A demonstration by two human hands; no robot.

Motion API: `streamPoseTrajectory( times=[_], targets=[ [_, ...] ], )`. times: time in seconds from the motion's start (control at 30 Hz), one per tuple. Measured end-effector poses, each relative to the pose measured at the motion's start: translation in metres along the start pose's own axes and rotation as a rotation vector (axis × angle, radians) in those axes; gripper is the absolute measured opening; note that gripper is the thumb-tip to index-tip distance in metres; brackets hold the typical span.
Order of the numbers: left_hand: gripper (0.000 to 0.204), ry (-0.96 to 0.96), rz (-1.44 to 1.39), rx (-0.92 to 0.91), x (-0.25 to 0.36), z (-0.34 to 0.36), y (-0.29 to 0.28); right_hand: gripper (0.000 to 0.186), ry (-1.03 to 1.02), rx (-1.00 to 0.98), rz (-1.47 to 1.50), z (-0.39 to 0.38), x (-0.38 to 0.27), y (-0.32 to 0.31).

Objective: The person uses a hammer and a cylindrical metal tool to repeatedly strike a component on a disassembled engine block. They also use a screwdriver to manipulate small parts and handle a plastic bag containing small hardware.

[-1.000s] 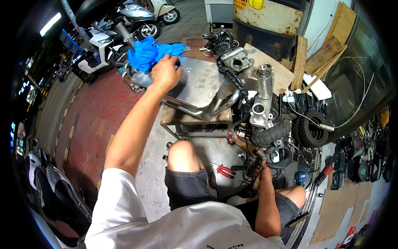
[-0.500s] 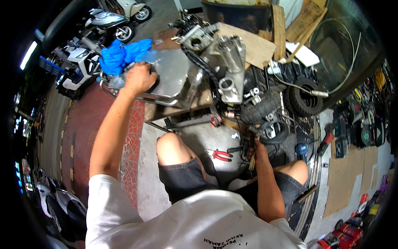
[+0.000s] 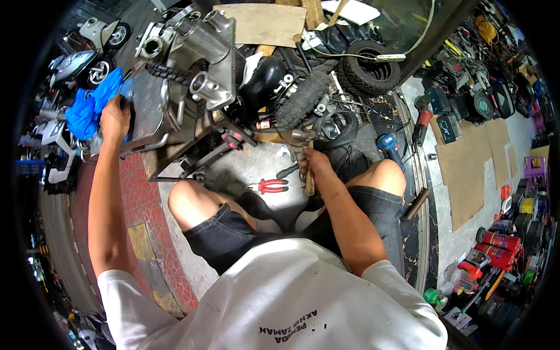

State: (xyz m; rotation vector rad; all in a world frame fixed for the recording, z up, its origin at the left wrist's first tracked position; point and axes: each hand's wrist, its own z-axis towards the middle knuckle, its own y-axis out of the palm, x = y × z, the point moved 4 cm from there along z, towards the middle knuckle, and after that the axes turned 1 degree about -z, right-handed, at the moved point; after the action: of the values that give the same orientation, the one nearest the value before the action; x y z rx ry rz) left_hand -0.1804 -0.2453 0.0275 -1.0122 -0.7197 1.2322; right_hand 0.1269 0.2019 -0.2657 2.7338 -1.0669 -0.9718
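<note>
My left hand [image 3: 115, 121] reaches out to the far left, its fingers curled at the left edge of a grey metal box [image 3: 143, 108] with tubular rails. A crumpled blue plastic bag [image 3: 87, 114] lies right beside that hand. Between my knees, my right hand [image 3: 313, 165] is closed around the wooden handle of a hammer [image 3: 309, 185]; its metal head points away from me. On the concrete floor left of it lie red-handled pliers [image 3: 271, 186] and a dark green-handled tool [image 3: 286, 172], partly hidden by the right hand.
The metal box rests on a wooden-topped stand [image 3: 153, 165], beside a large cylindrical metal assembly [image 3: 201, 44]. Tyres [image 3: 368, 70] and parts pile up ahead. A blue power drill [image 3: 389, 147], a red angle grinder [image 3: 422, 119] and flat cardboard [image 3: 458, 175] lie at right. Scooters [image 3: 76, 65] stand far left.
My view has swung rightward, so the scene sits further left. My left hand stays at the metal box. The hammer in my right hand now shows more clearly, head upward in the picture.
</note>
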Motion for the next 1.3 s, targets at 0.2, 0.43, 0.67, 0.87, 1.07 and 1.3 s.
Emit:
streamPoseTrajectory(
  times=[0.2,0.43,0.67,0.87,1.07,1.3],
  targets=[
    [0.023,-0.525,-1.238,0.049,-0.045,-0.032,-0.024,0.022,0.002,-0.038,0.057,0.015,0.007,-0.009],
    [0.015,-0.631,-1.135,0.259,-0.051,-0.219,-0.079,0.029,0.036,-0.026,0.062,-0.004,-0.002,-0.022],
    [0.017,-1.059,-0.502,-0.23,-0.116,-0.456,0.154,0.028,0.0,-0.397,0.252,-0.067,-0.083,-0.077],
    [0.026,-1.164,-0.198,-0.615,-0.095,-0.54,0.258,0.028,-0.57,0.001,0.012,-0.225,-0.17,-0.116],
    [0.028,-1.237,-0.18,-0.763,-0.053,-0.546,0.292,0.033,-0.486,0.61,-0.276,-0.278,-0.131,-0.3],
    [0.035,-1.266,-0.257,-0.763,-0.032,-0.56,0.303,0.03,0.074,0.82,-0.694,-0.253,0.086,-0.413]
  ],
)
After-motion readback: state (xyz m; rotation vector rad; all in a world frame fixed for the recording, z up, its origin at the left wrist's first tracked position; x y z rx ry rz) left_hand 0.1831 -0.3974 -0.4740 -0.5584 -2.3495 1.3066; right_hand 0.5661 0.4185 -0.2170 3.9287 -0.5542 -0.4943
